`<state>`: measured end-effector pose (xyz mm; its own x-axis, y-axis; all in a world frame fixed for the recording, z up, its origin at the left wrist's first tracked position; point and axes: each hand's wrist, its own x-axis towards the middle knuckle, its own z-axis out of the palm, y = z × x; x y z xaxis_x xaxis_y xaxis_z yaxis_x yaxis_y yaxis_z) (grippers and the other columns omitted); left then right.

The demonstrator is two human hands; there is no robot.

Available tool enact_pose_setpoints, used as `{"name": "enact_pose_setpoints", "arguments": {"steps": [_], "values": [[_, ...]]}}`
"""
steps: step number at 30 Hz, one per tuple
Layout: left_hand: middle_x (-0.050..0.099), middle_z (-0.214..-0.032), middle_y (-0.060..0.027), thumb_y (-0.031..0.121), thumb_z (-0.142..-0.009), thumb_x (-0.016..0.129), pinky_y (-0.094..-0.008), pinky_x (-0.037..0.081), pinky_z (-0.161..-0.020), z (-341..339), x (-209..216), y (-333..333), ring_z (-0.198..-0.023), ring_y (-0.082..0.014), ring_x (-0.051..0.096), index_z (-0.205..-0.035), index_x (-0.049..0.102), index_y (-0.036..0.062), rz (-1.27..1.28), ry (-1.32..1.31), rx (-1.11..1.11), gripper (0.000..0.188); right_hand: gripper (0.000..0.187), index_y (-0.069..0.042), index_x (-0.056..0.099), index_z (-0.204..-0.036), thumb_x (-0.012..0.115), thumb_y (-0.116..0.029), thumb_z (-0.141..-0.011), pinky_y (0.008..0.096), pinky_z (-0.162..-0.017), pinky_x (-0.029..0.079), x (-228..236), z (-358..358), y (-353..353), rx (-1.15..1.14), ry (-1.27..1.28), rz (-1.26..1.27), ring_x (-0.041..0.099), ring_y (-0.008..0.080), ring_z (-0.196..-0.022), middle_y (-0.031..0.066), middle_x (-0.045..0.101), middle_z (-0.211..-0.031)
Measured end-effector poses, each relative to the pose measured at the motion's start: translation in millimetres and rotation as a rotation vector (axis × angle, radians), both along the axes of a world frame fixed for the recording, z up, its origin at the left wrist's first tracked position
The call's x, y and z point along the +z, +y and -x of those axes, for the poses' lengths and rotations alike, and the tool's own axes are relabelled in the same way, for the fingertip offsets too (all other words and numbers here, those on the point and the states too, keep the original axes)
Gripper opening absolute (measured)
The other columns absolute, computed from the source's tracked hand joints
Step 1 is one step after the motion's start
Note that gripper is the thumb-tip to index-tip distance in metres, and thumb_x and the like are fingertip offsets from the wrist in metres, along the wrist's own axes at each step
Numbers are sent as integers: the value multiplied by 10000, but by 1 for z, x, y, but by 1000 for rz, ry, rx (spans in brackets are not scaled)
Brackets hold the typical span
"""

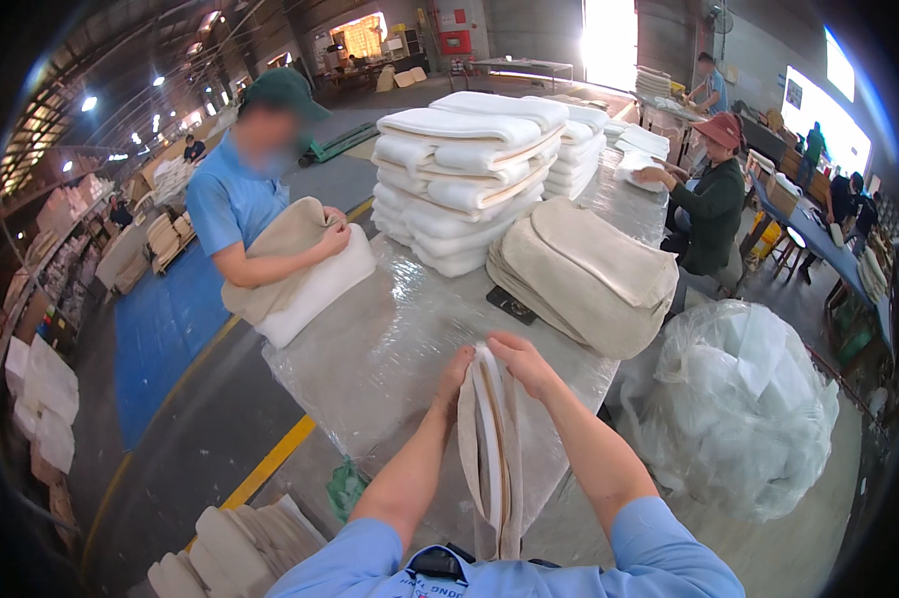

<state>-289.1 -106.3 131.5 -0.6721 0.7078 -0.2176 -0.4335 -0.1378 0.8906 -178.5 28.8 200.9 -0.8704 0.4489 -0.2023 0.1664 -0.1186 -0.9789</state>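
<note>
Between my arms, a beige fabric cover (pixel 514 448) stands on edge with its long opening toward me. A white pad (pixel 487 429) with a tan layer along it shows inside the opening. My left hand (pixel 455 372) grips the far end of the cover from the left side. From the right, my right hand (pixel 521 361) closes on that same end, its thumb and fingers at the top edge. Just beyond my hands lies a stack of flat beige covers (pixel 589 264), with a dark flat object (pixel 510 305) partly under its left edge.
The table (pixel 370 359) is wrapped in clear plastic and bears tall stacks of white pads (pixel 459 179). At left, a co-worker (pixel 232 204) handles a beige cover and white pad; another (pixel 714 199) sits at right. A large plastic bag (pixel 744 409) stands right, folded pieces (pixel 240 553) lower left.
</note>
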Motion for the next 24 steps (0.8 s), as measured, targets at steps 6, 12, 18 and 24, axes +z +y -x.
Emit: {"name": "enact_pose_setpoints", "arguments": {"steps": [6, 12, 18, 24], "values": [[630, -1243, -60, 317, -1011, 564, -327, 484, -1017, 1, 12, -8, -1164, -181, 610, -1403, 573, 120, -72, 9, -68, 439, 273, -69, 779, -1235, 677, -246, -1053, 349, -1023, 482, -34, 28, -14, 46, 124, -56, 612, 207, -1224, 83, 692, -1328], [622, -1259, -72, 276, -969, 565, -352, 493, -1025, 4, 15, -7, -1180, -206, 609, -1422, 554, 139, -137, -70, -214, 474, 94, -61, 814, -1003, 766, -130, -961, 351, -981, 517, -60, 13, -31, -265, 398, -263, 654, 212, -1155, 120, 661, -1346], [616, -1248, -76, 297, -965, 570, -363, 506, -1019, 10, 8, -16, -1164, -213, 610, -1460, 529, 156, -116, -160, -240, 516, 78, -70, 789, -1007, 779, -88, -932, 342, -1012, 506, -44, -46, -59, -147, 367, -660, 625, 219, -1223, 107, 657, -1351], [620, -1330, -92, 234, -999, 571, -354, 490, -1051, 7, 0, -20, -1216, -227, 605, -1510, 526, 152, -114, -17, -47, 519, 133, -46, 796, -1056, 740, -153, -1001, 362, -1053, 488, -16, -47, -62, -171, 364, -129, 608, 218, -1252, 102, 626, -1421]]}}
